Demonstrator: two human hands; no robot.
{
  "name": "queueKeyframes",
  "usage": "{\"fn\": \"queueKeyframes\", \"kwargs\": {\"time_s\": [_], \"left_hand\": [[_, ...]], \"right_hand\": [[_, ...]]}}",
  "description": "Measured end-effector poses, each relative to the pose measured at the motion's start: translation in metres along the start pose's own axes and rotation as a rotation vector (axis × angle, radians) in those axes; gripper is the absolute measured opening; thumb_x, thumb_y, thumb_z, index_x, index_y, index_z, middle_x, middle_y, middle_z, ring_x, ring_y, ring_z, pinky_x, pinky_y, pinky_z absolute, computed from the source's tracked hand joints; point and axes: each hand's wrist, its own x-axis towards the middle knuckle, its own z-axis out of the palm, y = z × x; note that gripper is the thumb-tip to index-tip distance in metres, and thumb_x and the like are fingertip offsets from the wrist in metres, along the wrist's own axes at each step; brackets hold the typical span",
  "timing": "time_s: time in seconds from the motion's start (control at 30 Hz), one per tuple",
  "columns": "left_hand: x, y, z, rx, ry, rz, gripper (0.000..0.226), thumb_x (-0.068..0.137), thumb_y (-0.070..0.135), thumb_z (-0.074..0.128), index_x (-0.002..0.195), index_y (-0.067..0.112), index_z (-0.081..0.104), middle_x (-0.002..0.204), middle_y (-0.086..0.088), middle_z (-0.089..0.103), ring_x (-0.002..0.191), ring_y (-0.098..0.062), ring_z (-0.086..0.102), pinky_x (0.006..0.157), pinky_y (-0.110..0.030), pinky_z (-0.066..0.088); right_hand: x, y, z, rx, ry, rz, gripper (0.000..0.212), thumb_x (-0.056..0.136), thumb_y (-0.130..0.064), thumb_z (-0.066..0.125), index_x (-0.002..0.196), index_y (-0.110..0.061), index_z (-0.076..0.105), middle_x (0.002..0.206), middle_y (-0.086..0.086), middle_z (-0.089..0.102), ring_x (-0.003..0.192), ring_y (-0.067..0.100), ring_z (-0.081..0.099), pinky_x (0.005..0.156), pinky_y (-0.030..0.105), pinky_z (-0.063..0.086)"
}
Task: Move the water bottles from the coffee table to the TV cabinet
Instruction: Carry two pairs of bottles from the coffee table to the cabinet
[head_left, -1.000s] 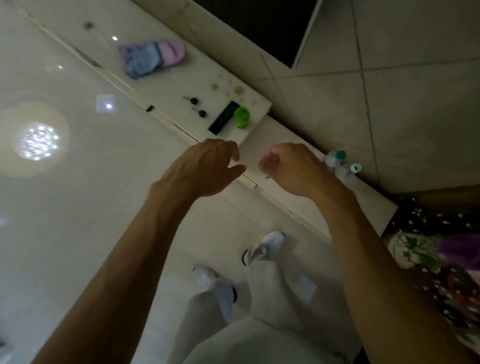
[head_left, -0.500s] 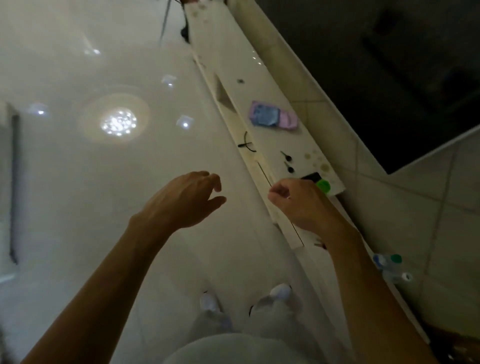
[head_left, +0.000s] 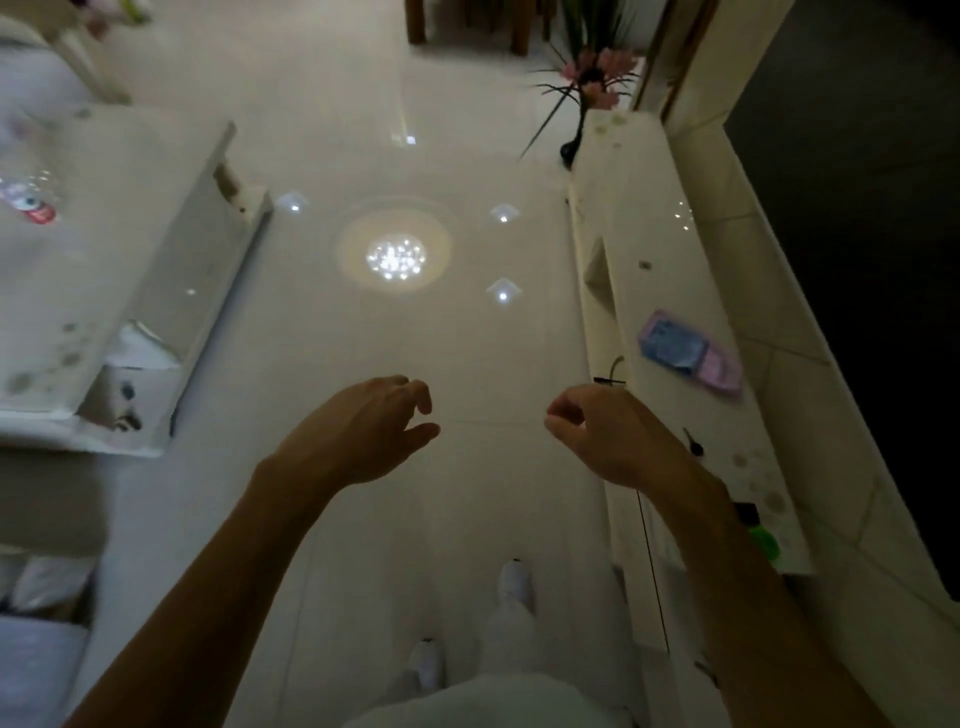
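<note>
Both hands hold nothing. The left hand (head_left: 363, 431) has loosely curled fingers, spread a little. The right hand (head_left: 608, 436) is curled more, thumb near forefinger, with nothing seen between them. Both hang over the floor (head_left: 415, 338), between the coffee table (head_left: 104, 234) on the left and the TV cabinet (head_left: 660, 208) on the right.

Step, as a guess: going to the coffee table for a bottle. To do it well, turn left, face the table squarely, and find the bottle before reaching, since the room is dim and the glossy top glares. Grip the body, not the cap, and keep it upright. One bottle per hand would save a trip. Set it on a bare stretch of the cabinet, away from the cloth (head_left: 685, 353) and the green thing (head_left: 763, 540) near the cabinet's close end.

No bottle is clearly in view. A blurred thing with a red label (head_left: 31, 208) sits at the table's far left. It may be a bottle, but I cannot tell its shape, cap or fill level.
</note>
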Motion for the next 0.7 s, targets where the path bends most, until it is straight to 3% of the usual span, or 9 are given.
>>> {"fn": "queueKeyframes", "kwargs": {"time_s": [0.37, 0.7], "left_hand": [[0.040, 0.030, -0.043, -0.055, 0.124, -0.134, 0.034, 0.094, 0.042, 0.050, 0.118, 0.019, 0.057, 0.116, -0.002, 0.061, 0.096, -0.015, 0.059, 0.086, -0.032, 0.051], [0.054, 0.004, -0.062, -0.112, 0.140, -0.239, 0.034, 0.093, 0.041, 0.051, 0.119, 0.019, 0.057, 0.116, -0.002, 0.061, 0.098, -0.012, 0.057, 0.084, -0.026, 0.047]], "right_hand": [[0.093, 0.008, -0.059, -0.079, -0.054, -0.268, 0.030, 0.095, -0.035, 0.056, 0.111, -0.012, 0.067, 0.107, 0.005, 0.068, 0.094, 0.018, 0.062, 0.088, 0.041, 0.053], [0.150, -0.018, -0.063, -0.106, -0.106, -0.397, 0.030, 0.095, -0.035, 0.056, 0.111, -0.013, 0.068, 0.106, 0.003, 0.068, 0.087, 0.014, 0.059, 0.082, 0.031, 0.050]]}}
